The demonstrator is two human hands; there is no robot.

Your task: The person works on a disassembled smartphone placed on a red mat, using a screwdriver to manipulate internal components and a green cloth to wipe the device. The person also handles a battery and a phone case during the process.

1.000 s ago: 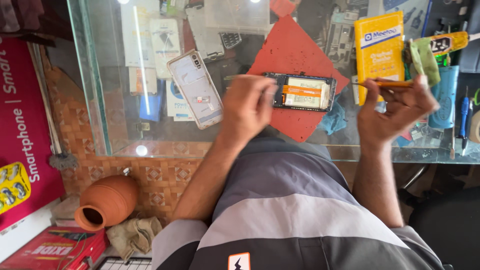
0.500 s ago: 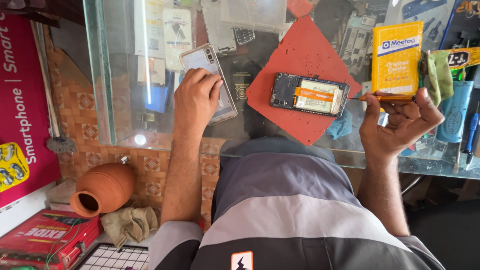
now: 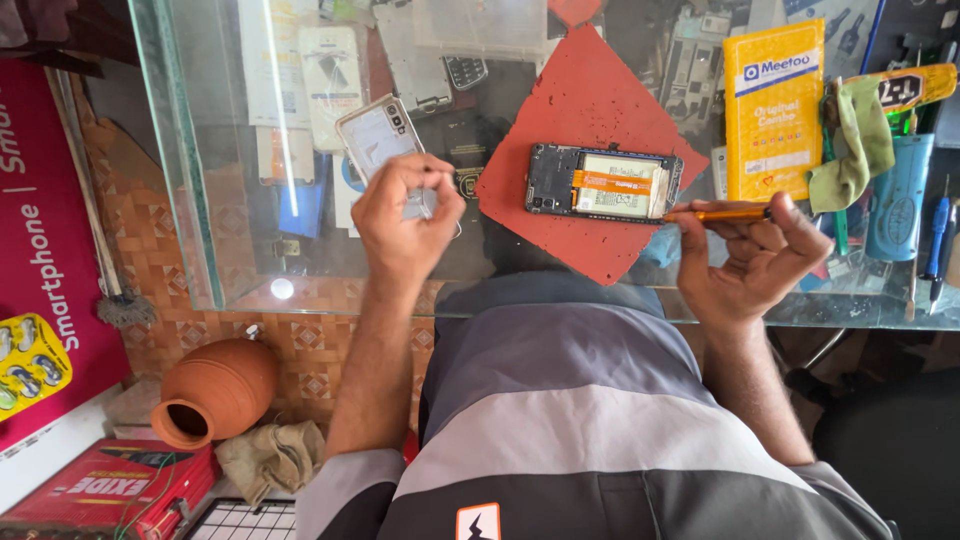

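Glass counter top with a red mat on it, set cornerwise like a diamond, and the opened phone lies flat near the mat's middle, its insides facing up with an orange ribbon strip across the battery. Right hand is curled around a thin orange tool, palm up, tip pointing at the phone's right end, just beside that edge; can't tell if it's actually touching. Left hand is mostly closed, fingertips pinched on the lower end of a silver back cover that sits tilted to the left of the mat. Between the two hands there's a decent open strip of mat and glass. Right of the right hand it gets crowded: a yellow packet, a green rag, a blue cylinder and small screwdrivers packed close together. The counter's near edge runs just under both wrists. Down on the floor below the left hand, a clay pot lies on its side.
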